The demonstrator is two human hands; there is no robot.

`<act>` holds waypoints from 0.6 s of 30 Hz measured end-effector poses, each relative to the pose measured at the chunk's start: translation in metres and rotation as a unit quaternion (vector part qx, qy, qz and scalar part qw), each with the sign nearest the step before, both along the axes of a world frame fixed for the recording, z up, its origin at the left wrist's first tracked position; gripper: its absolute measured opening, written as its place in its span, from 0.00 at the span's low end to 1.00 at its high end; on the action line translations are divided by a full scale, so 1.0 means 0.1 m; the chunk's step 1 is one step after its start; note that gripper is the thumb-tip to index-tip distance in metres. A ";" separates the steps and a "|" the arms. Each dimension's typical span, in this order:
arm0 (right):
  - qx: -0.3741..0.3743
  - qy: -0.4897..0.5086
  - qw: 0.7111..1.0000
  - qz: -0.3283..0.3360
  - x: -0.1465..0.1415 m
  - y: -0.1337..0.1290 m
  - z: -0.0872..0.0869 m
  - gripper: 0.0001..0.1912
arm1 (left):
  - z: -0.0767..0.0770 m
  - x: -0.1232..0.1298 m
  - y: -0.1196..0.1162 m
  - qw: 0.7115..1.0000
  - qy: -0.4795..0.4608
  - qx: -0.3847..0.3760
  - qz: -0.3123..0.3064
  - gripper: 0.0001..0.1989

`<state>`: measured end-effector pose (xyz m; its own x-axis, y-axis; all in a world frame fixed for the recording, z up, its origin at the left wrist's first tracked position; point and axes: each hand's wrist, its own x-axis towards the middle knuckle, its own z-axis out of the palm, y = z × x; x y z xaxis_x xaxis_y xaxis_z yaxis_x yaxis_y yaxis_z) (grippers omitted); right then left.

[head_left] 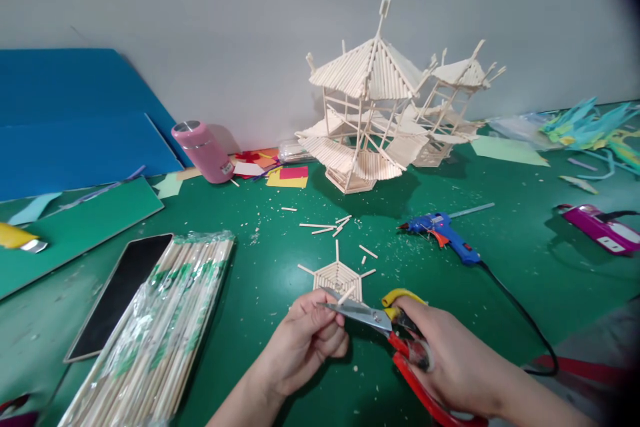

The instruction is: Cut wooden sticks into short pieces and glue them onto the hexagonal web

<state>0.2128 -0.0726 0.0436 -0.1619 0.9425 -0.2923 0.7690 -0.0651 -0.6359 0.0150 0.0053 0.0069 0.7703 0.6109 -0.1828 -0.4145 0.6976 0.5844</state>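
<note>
- Left hand (307, 340): pinched narrow around a short stick (347, 295), seemingly to steady it at the blades.
- Right hand (445, 353): curled through the handles of the scissors (369, 315), blades angled toward the left fingertips, probably so the stick lies across them; whether they bite it, I cannot tell.
- Web (327, 275): flat just beyond the left hand, perhaps for easy checking of lengths.
- Pack (160, 320): left of the left hand, clear of the cutting.
- Offcuts (317, 225): past the web.
- Glue gun (447, 233): beyond the right hand, nozzle leftward, likely for quick reach.
- Pavilion (360, 147): farthest, beyond both hands, presumably out of harm's way.
</note>
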 end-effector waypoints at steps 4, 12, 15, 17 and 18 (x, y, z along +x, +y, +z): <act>-0.018 -0.016 1.000 -0.020 0.00 0.00 -0.07 0.08 | 0.00 0.06 0.00 0.997 0.032 0.031 0.061 0.09; 0.003 0.032 0.999 -0.021 0.00 -0.02 -0.09 0.12 | 0.02 0.04 -0.05 0.998 -0.044 0.021 0.030 0.05; 0.002 0.049 0.999 -0.012 0.00 -0.02 -0.05 0.12 | 0.00 0.02 -0.05 0.998 -0.063 0.004 0.006 0.04; 0.002 0.054 0.998 -0.009 0.00 -0.01 -0.03 0.11 | -0.01 0.01 -0.05 0.998 -0.064 0.000 0.003 0.05; -0.001 0.054 0.998 -0.008 0.00 -0.01 -0.03 0.10 | -0.01 0.02 -0.04 0.998 -0.062 -0.001 0.002 0.05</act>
<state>0.2129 -0.0735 0.0411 -0.1780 0.9445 -0.2760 0.6946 -0.0781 -0.7151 0.0166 0.0012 0.0058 0.7847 0.6138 -0.0873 -0.4861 0.6966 0.5277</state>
